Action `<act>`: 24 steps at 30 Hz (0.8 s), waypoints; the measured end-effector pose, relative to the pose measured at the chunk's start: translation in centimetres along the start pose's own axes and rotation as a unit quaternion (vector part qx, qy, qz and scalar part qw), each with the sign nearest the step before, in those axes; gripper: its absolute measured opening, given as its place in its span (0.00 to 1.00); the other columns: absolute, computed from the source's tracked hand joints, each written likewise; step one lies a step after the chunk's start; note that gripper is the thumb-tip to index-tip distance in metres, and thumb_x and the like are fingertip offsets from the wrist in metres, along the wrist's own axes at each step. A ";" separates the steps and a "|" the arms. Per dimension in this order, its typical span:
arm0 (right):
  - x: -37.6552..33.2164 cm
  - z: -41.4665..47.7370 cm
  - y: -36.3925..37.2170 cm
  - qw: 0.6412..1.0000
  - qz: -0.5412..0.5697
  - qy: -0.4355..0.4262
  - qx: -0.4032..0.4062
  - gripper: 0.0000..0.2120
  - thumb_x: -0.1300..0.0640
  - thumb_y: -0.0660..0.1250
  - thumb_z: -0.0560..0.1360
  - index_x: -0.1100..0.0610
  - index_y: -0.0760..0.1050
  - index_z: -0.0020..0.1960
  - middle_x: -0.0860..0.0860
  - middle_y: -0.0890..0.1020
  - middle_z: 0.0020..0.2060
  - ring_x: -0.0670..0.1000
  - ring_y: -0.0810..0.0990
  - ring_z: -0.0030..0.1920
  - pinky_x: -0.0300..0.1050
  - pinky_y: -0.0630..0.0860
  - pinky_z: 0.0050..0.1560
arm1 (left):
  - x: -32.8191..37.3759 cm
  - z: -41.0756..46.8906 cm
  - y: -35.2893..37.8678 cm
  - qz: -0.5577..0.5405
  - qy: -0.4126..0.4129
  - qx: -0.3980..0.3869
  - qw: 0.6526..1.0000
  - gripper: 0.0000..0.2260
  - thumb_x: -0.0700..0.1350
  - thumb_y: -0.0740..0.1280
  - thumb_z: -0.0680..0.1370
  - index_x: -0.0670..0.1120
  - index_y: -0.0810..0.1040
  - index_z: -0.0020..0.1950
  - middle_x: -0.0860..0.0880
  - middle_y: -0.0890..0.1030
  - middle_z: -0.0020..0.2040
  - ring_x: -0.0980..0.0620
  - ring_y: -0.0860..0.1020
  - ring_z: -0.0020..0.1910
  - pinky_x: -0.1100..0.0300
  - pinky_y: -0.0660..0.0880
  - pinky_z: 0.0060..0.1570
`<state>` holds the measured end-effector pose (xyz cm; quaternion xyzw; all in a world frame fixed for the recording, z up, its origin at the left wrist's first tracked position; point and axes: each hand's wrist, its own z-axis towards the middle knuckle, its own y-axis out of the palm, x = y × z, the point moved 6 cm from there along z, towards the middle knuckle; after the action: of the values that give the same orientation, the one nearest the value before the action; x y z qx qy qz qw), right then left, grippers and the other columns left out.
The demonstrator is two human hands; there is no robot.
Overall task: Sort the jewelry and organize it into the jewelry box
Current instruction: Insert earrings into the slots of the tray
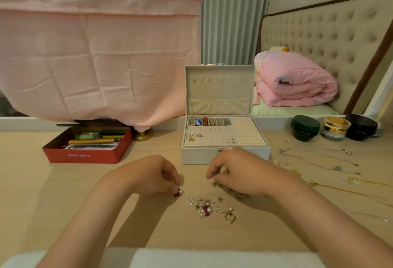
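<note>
Pinching a pearl earring (180,191) in my left hand (153,174), I see the jewelry box (197,157) ahead and right, nearer my right hand (240,174), whose curled fingers' grip I cannot tell.

One jewelry box (200,158) and one red tin (85,156) are sitting on the surface. Three jars are standing at the right: one green jar (305,128), one gold jar (336,126), one black jar (360,127). Two hands are working, the left hand (153,172) pinching one pearl earring (180,191), the right hand (240,172) beside it. Two hearts are lying loose: one gold heart (230,218), one silver heart (190,201).
</note>
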<state>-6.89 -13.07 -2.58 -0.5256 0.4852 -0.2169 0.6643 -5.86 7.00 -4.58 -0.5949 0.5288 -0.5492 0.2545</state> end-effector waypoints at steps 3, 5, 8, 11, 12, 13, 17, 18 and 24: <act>-1.7 0.3 1.5 1.000 0.010 -0.025 -0.003 0.07 0.53 0.68 0.79 0.43 0.84 0.53 0.37 0.81 0.49 0.40 0.80 0.48 0.40 0.77 0.53 | 0.1 -0.5 0.8 -0.010 0.013 -0.018 1.000 0.08 0.52 0.78 0.70 0.57 0.85 0.48 0.61 0.83 0.42 0.66 0.78 0.40 0.71 0.68 0.37; -2.1 0.5 2.4 0.999 -0.004 -0.040 -0.004 0.06 0.51 0.69 0.78 0.43 0.84 0.52 0.37 0.80 0.47 0.40 0.79 0.49 0.41 0.77 0.54 | 0.4 -0.3 0.9 0.002 0.020 0.003 1.000 0.08 0.50 0.78 0.70 0.56 0.85 0.48 0.60 0.83 0.42 0.63 0.79 0.41 0.69 0.69 0.39; -1.8 0.6 2.8 0.999 0.009 -0.039 -0.017 0.06 0.51 0.69 0.78 0.42 0.84 0.51 0.37 0.80 0.45 0.37 0.78 0.46 0.37 0.75 0.49 | 0.7 0.0 1.1 -0.004 0.029 0.017 0.999 0.07 0.49 0.78 0.71 0.56 0.85 0.47 0.59 0.83 0.42 0.61 0.79 0.43 0.67 0.71 0.41; -1.4 0.5 2.6 0.999 0.032 -0.036 -0.018 0.07 0.53 0.69 0.78 0.43 0.84 0.51 0.36 0.80 0.45 0.33 0.77 0.42 0.32 0.69 0.44 | 1.1 -0.1 1.2 -0.009 0.043 0.022 0.999 0.05 0.50 0.75 0.73 0.57 0.84 0.47 0.60 0.82 0.43 0.63 0.78 0.42 0.69 0.70 0.40; -1.4 0.5 2.5 0.998 0.039 -0.038 -0.010 0.07 0.53 0.70 0.78 0.43 0.84 0.51 0.36 0.81 0.45 0.32 0.76 0.42 0.32 0.69 0.45 | 1.3 -0.1 1.2 -0.014 0.052 0.027 0.998 0.04 0.50 0.74 0.74 0.58 0.84 0.48 0.60 0.82 0.44 0.63 0.77 0.42 0.69 0.70 0.40; -1.4 0.6 2.3 0.998 0.046 -0.040 0.002 0.07 0.52 0.70 0.77 0.42 0.83 0.52 0.36 0.81 0.46 0.31 0.75 0.42 0.33 0.70 0.45 | 1.5 -0.1 1.2 -0.021 0.061 0.033 0.997 0.04 0.50 0.73 0.75 0.58 0.84 0.49 0.61 0.81 0.44 0.62 0.77 0.43 0.68 0.70 0.40; -1.1 0.8 1.8 0.991 0.108 -0.042 0.072 0.11 0.54 0.72 0.76 0.42 0.80 0.56 0.39 0.80 0.47 0.32 0.75 0.38 0.33 0.68 0.42 | 2.1 0.4 1.6 -0.089 0.092 0.055 0.990 0.04 0.50 0.71 0.78 0.57 0.85 0.50 0.60 0.82 0.41 0.63 0.76 0.38 0.67 0.70 0.41; -1.1 0.8 1.7 0.988 0.121 -0.044 0.084 0.11 0.54 0.73 0.75 0.43 0.80 0.56 0.40 0.81 0.48 0.32 0.75 0.37 0.32 0.68 0.41 | 2.2 0.5 1.6 -0.132 0.097 0.055 0.985 0.04 0.49 0.72 0.78 0.55 0.85 0.50 0.59 0.82 0.38 0.63 0.76 0.36 0.67 0.71 0.41; -0.7 0.6 0.4 0.963 0.205 -0.057 0.163 0.11 0.56 0.78 0.71 0.42 0.85 0.50 0.36 0.82 0.44 0.42 0.76 0.34 0.33 0.74 0.38 | 3.2 0.2 1.5 -0.401 0.082 0.076 0.909 0.06 0.46 0.72 0.77 0.45 0.85 0.50 0.52 0.84 0.39 0.57 0.79 0.36 0.66 0.70 0.34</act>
<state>-6.77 -12.04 -2.70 -0.3113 0.5017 -0.1221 0.7978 -6.70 3.61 -4.69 -0.6884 0.2218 -0.6905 0.0127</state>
